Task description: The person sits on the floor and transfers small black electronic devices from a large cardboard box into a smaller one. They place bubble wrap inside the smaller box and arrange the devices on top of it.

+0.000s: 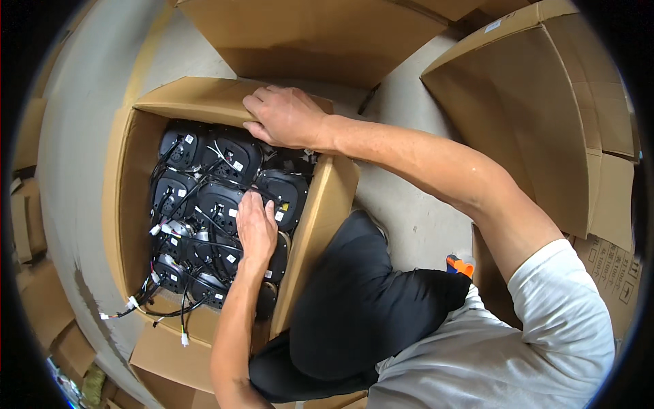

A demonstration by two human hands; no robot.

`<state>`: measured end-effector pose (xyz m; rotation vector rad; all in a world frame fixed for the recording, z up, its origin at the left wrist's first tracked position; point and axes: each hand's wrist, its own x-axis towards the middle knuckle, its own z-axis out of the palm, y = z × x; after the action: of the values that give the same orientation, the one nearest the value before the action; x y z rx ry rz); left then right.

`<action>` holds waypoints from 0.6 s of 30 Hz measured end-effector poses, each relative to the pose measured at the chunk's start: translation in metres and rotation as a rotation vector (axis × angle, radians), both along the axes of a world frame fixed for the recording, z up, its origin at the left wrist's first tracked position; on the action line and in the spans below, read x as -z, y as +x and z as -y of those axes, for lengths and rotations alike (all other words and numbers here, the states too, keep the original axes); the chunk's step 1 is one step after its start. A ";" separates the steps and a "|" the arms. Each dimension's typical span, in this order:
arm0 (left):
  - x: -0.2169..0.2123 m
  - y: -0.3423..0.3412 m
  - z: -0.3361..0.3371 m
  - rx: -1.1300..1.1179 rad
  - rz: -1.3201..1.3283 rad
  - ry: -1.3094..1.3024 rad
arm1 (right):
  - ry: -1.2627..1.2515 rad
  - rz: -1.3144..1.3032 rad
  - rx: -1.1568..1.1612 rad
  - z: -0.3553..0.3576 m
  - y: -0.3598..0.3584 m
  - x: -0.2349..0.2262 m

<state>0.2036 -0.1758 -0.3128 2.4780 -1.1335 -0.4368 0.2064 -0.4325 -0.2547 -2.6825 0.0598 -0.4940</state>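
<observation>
An open cardboard box (pixel 117 198) holds several black rounded-square plastic units (pixel 218 204), with small white labels and tangled black cables. My left hand (pixel 257 228) reaches into the box. Its fingers lie extended over the units at the centre-right, the thumb a little apart; what is under the fingertips is hidden. At the far side, my right hand (pixel 286 117) is closed over the edge of the box's far flap (pixel 197 95). White connectors (pixel 132 302) on the cable ends hang over the near left rim.
A large carton (pixel 320 41) stands beyond the box, and another carton (pixel 518 116) is at the right. My bent leg (pixel 347 307) in black trousers is close against the box's right side. An orange and blue object (pixel 461 265) is beside my knee. Cardboard pieces (pixel 51 293) lie at the left.
</observation>
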 end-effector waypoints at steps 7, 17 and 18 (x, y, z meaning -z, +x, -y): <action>-0.008 -0.005 0.000 0.008 0.080 -0.012 | 0.035 -0.057 -0.005 0.003 -0.002 -0.001; -0.013 -0.025 0.010 0.140 0.199 0.146 | 0.026 -0.029 0.001 0.003 -0.001 0.001; -0.016 -0.024 0.010 0.131 0.200 0.143 | 0.024 -0.023 0.004 0.003 -0.002 0.001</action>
<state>0.1793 -0.1855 -0.2968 2.6276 -1.3951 -0.3215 0.2045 -0.4357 -0.2559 -2.6652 0.0775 -0.4607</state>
